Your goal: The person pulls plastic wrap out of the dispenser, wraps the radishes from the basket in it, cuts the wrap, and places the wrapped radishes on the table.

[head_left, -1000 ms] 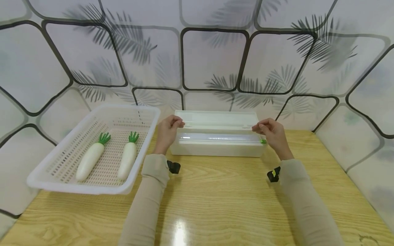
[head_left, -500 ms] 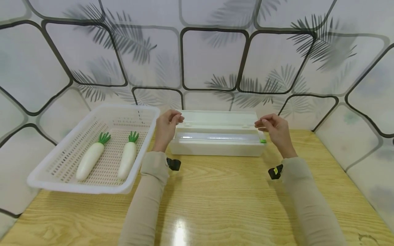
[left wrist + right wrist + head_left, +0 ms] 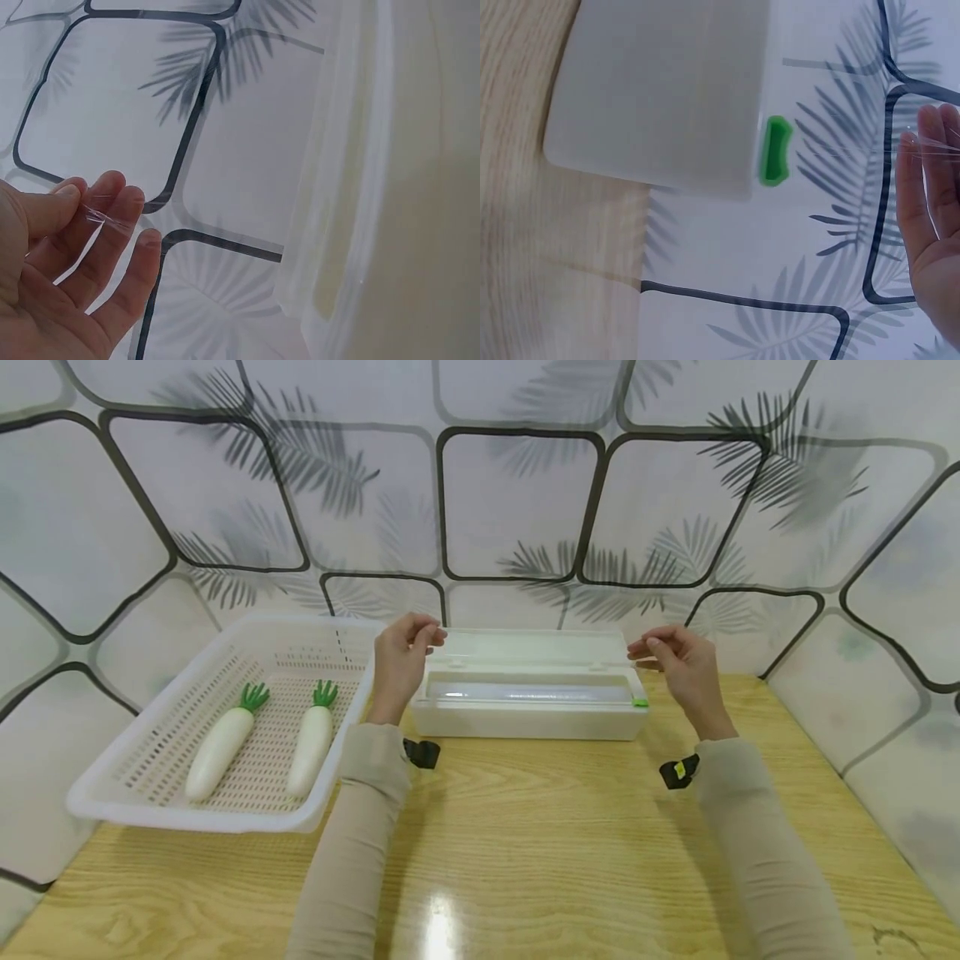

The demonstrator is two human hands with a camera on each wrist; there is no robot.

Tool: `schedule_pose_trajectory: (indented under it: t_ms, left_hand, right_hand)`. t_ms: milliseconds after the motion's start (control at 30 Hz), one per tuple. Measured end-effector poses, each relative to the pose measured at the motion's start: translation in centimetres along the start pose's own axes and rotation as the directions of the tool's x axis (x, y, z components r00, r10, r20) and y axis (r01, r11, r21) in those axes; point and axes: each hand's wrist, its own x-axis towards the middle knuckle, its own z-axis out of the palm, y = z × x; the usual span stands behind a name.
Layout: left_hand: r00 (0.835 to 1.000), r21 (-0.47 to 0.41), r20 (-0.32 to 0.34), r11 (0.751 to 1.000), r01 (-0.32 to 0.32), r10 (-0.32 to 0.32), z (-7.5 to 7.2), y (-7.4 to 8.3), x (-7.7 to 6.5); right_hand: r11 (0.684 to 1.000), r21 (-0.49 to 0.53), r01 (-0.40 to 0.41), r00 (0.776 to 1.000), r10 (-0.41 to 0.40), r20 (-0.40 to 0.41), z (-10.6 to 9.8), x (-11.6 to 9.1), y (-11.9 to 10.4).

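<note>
A white cling film dispenser [image 3: 528, 722] sits against the back wall with its lid [image 3: 532, 646] raised and a roll of cling film [image 3: 525, 692] inside. My left hand [image 3: 401, 668] pinches the clear film's edge near the lid's left end; in the left wrist view, crinkled cling film [image 3: 105, 217] shows between thumb and fingers. At the lid's right end, my right hand [image 3: 684, 677] pinches the other side, and in the right wrist view taut cling film [image 3: 936, 150] crosses its fingers. The green slide cutter [image 3: 640, 702] sits at the box's front right corner.
To the left stands a white perforated plastic basket [image 3: 217, 822]. In it lie two white radishes, the left radish [image 3: 221, 753] and the right radish [image 3: 311, 752], with green tops. Patterned wall panels surround the wooden table [image 3: 540, 843].
Both hands have risen from the dispenser's front and drawn slightly apart, lifting the cling film with them. The basket and radishes have not moved.
</note>
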Motion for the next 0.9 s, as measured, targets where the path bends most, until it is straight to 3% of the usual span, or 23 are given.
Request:
schedule_pose_trajectory:
  t_ms: [167, 900]
  left_hand:
    - [0.999, -0.006, -0.014, 0.999, -0.033, 0.033, -0.2, 0.8, 0.1]
    - [0.988, -0.031, -0.057, 0.989, -0.148, 0.146, -1.2, 3.7, 0.5]
  right_hand:
    - [0.999, -0.029, 0.033, 0.999, -0.033, -0.013, -0.1, 0.3, -0.6]
    - [0.989, 0.05, 0.139, 0.988, -0.135, -0.077, -0.5, 1.1, -3.5]
